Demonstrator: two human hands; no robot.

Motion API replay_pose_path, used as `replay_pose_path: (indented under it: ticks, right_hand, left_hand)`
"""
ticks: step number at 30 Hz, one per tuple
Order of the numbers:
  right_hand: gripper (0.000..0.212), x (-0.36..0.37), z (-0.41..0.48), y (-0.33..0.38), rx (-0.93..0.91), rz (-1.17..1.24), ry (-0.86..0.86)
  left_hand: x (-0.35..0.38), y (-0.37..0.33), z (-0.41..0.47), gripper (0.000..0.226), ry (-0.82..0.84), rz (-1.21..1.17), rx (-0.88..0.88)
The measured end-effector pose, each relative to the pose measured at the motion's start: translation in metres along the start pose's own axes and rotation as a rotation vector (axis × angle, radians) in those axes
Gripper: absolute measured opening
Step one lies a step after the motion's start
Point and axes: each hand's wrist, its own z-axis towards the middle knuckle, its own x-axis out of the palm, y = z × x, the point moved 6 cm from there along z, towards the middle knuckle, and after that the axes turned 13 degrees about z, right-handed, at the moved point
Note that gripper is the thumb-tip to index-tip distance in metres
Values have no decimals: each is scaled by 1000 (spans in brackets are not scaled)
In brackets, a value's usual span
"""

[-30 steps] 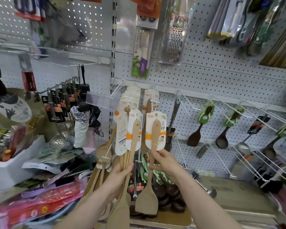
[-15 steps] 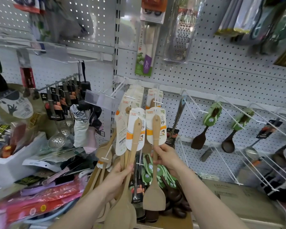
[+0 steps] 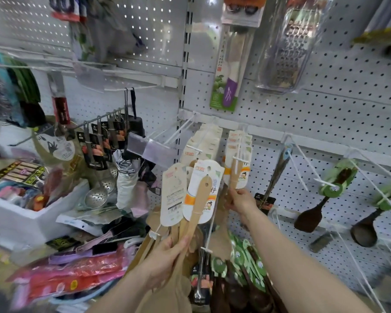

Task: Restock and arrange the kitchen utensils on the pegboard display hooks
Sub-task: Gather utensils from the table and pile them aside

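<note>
1. Centre frame: right hand point(image 3: 240, 201) grips a carded spatula point(image 3: 234, 177) at the white hook point(image 3: 239, 143), apparently hanging it.
2. Lower centre: left hand point(image 3: 167, 256) clasps the spatula bundle point(image 3: 198, 199).
3. Next likely: align another card hole.

Right hand point(image 3: 240, 201) raised its wooden spatula point(image 3: 233, 175) up and rightward, to the far hook point(image 3: 237, 157) of carded spatulas.

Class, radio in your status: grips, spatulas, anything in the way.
Left grip holds spare wooden spatulas. Right grip holds one carded spatula at the hook. Hung cards crowd that hook.
</note>
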Motion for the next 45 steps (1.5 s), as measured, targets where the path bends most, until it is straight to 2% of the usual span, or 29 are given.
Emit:
replay_pose_path:
  ticks: [3,5,7,9,11,13,15,20,22,27,31,35,37,40,45]
  right_hand:
    - [42,3,9,0,-21,-119,-69]
    - [29,5,-8,6,-35,-91,-121]
    - [25,8,-36,11,-71,-6,-150]
    - [35,16,-68,18,-124,146,-99]
    - [39,26,-100,28,-151,271,27]
    - [27,31,-126,37,-217,270,114]
    - [24,31,-145,42,-247,277,121]
    - [42,12,-175,41,-268,302,-47]
    - [45,6,-185,39,-304,280,-98]
    - [37,-5,-197,36,-279,281,-107]
    - [32,-10,-204,42,-296,371,-65]
    - [27,-10,-208,50,-299,434,-13]
    - [25,-12,-208,53,-290,470,8]
    - [18,-19,-204,54,-278,491,3]
    - [11,-31,-189,57,-277,488,-62]
  left_hand:
    - [-4,0,4,32,-1,3,1]
    - [-6,1,7,33,-2,5,9]
    - [-5,3,8,30,-2,6,12]
    - [-1,5,6,23,11,2,19]
    - [3,6,3,20,10,10,20]
    - [8,7,-3,30,31,41,25]
    - [13,10,-9,46,60,39,17]
    - [23,18,-28,36,75,42,-5]
    - [24,21,-32,45,64,54,-12]
    - [30,21,-41,33,74,98,9]
    - [30,14,-40,36,84,107,56]
    - [32,8,-40,23,75,83,39]
    - [30,6,-39,32,54,64,41]
    - [20,9,-33,60,-16,23,46]
    - [8,12,-30,41,-76,-23,72]
